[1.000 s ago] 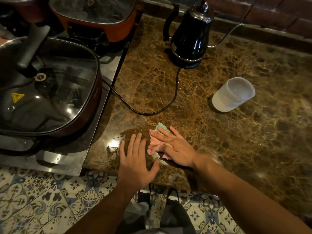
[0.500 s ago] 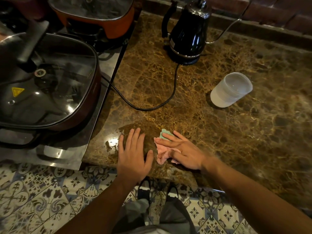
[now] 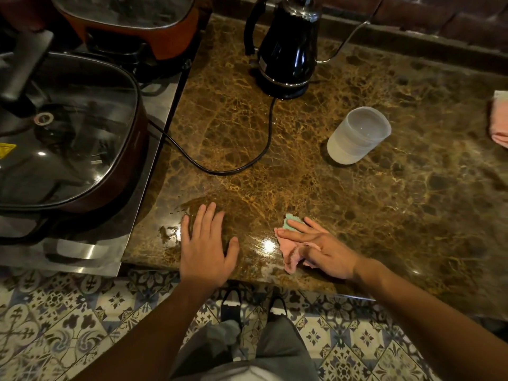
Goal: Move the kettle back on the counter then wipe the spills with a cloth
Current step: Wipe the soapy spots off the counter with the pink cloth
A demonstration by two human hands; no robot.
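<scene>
A black gooseneck kettle (image 3: 287, 48) stands on its base at the back of the brown marble counter (image 3: 412, 188). Its black cord (image 3: 233, 166) loops forward over the stone. Near the front edge my right hand (image 3: 320, 248) presses flat on a small pink and green cloth (image 3: 288, 253). My left hand (image 3: 206, 243) rests flat on the counter to the left of it, fingers apart, holding nothing. A wet patch (image 3: 170, 232) glistens just left of my left hand and under its fingertips.
A frosted plastic cup (image 3: 357, 136) stands right of the cord. Another pink cloth (image 3: 499, 119) lies at the right edge. Two lidded electric pans (image 3: 68, 133) sit on a steel surface to the left. Patterned floor tiles (image 3: 55, 325) lie below the counter's front edge.
My right hand has slid the cloth to the right along the front edge, away from my left hand. My left hand has stayed flat in the same spot.
</scene>
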